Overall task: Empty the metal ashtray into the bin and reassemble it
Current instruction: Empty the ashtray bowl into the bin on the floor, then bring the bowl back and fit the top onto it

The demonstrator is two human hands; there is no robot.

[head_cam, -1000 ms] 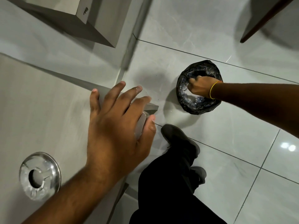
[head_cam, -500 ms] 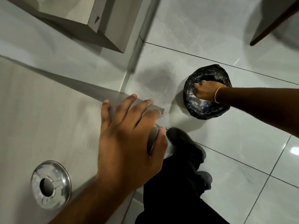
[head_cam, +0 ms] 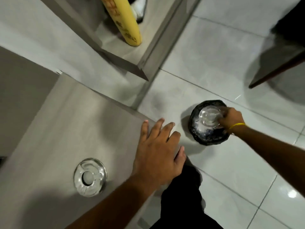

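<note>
The round metal ashtray lid, with a hole in its middle, lies on the grey counter. My left hand rests flat on the counter's corner, fingers spread, holding nothing. On the floor stands a small bin lined with a black bag. My right hand, with a yellow band on the wrist, grips the shiny metal ashtray bowl by its rim over the bin's mouth. The view is blurred, so I cannot tell which way the bowl faces.
A yellow cylinder leans in a recess at the top. A dark wooden furniture edge juts in at the right. My black trouser leg is below the counter corner. Pale tiled floor surrounds the bin.
The view has tilted and shifted. My right hand, earlier down inside the bin, now holds the metal bowl in plain sight at the bin's mouth. My left hand stays on the counter corner.
</note>
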